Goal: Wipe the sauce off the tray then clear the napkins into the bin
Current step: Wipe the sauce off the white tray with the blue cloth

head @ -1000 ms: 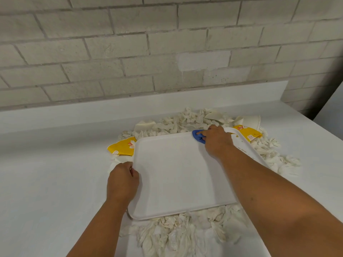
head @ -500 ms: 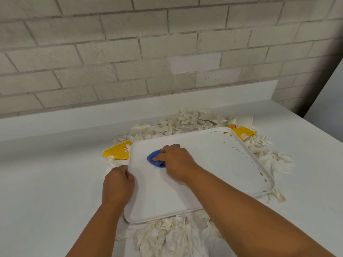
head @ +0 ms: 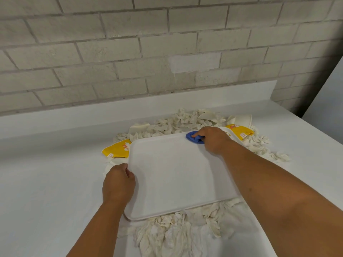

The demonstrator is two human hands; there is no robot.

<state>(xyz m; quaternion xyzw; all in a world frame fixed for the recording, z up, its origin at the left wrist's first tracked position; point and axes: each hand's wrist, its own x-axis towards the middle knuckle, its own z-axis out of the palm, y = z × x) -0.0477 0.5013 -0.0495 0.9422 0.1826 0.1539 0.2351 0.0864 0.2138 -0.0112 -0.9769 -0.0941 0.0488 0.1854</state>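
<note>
My left hand (head: 118, 182) grips the tray (head: 178, 175) by its left rim so it won't slide while my right hand (head: 213, 140), fingers curled round the blue cloth (head: 193, 139), scrubs its far edge. Crumpled napkins (head: 176, 232) ring the tray mid-surface.

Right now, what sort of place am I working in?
Probably a food-service cleanup counter: a white tray on a white counter, crumpled napkins and yellow wrappers around it, a painted brick wall behind.
</note>
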